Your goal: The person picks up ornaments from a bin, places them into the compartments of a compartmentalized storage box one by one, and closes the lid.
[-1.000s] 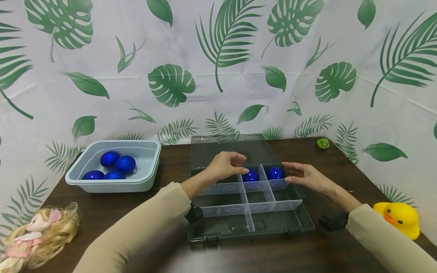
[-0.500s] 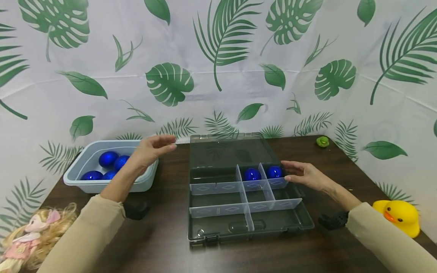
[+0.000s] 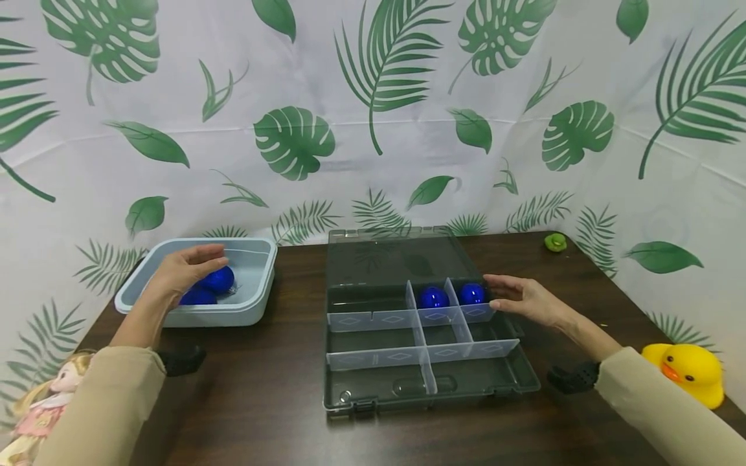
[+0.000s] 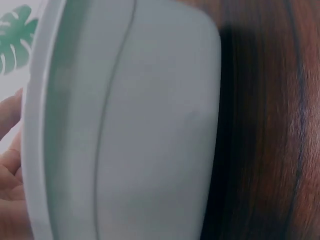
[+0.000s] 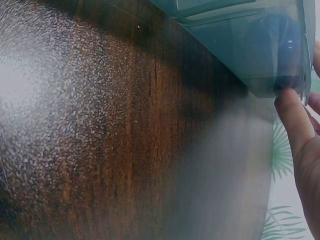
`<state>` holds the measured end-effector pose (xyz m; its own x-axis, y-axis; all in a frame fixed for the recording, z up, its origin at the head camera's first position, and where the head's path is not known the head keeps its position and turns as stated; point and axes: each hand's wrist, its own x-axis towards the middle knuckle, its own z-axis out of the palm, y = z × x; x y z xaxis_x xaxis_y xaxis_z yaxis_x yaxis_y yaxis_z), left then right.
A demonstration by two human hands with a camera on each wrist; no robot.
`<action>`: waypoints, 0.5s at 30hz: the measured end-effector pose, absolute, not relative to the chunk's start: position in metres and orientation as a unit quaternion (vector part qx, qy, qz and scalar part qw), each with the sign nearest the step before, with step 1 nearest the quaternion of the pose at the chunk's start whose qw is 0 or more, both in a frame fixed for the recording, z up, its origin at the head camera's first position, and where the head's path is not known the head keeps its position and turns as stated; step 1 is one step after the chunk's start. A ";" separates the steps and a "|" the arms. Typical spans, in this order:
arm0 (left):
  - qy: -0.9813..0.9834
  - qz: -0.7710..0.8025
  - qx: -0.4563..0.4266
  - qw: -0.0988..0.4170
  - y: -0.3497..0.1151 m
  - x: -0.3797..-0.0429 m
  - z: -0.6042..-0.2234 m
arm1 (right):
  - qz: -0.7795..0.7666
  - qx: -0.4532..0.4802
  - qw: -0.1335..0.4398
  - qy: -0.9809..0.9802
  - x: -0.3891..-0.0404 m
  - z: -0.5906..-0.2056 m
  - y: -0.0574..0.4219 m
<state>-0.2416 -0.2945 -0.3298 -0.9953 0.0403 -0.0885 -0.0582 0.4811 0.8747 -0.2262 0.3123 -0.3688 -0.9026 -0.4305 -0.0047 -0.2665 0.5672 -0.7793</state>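
In the head view my left hand (image 3: pixel 177 277) hovers over the light blue plastic tub (image 3: pixel 263 304), fingers straight and thumb apart. Blue Christmas baubles (image 3: pixel 219 279) lie inside it, partly hidden by the hand. My right hand (image 3: pixel 527 300) touches the back right corner of a grey see-through compartment box (image 3: pixel 373 402), its fingers extended. One shiny blue bauble (image 3: pixel 434 298) sits in a back compartment of this box. Beside it, across a divider, rests a second blue bauble (image 3: pixel 472 294), close to the right fingertips. The right wrist view has a fingertip (image 5: pixel 289 102) against the box's outer wall.
The box's lid (image 3: pixel 396 259) lies folded back toward the patterned cloth. A yellow rubber duck (image 3: pixel 690 374) stands at the right, near the right sleeve. A small green figure (image 3: pixel 555 243) is at the back right, and a doll (image 3: pixel 43 411) lies front left, partly behind the left sleeve.
My left hand has left the bauble in the box's back compartment and moved left across the table to above the tub. The right hand has stayed at the box corner.
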 end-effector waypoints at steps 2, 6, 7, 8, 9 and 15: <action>0.859 0.509 -0.012 0.051 -0.299 -0.243 -0.332 | -0.419 -0.195 0.098 0.881 -0.226 -0.369 0.313; 0.861 0.506 -0.023 0.054 -0.304 -0.247 -0.336 | -0.418 -0.194 0.102 0.882 -0.226 -0.369 0.313; 0.861 0.504 -0.023 0.056 -0.305 -0.248 -0.337 | -0.419 -0.194 0.102 0.881 -0.226 -0.368 0.313; 0.862 0.502 -0.026 0.056 -0.306 -0.249 -0.338 | -0.419 -0.194 0.102 0.881 -0.227 -0.368 0.313; 0.864 0.500 -0.029 0.055 -0.307 -0.250 -0.339 | -0.421 -0.195 0.102 0.880 -0.227 -0.368 0.313; 0.877 0.475 -0.044 0.055 -0.310 -0.256 -0.344 | -0.422 -0.198 0.101 0.879 -0.227 -0.368 0.313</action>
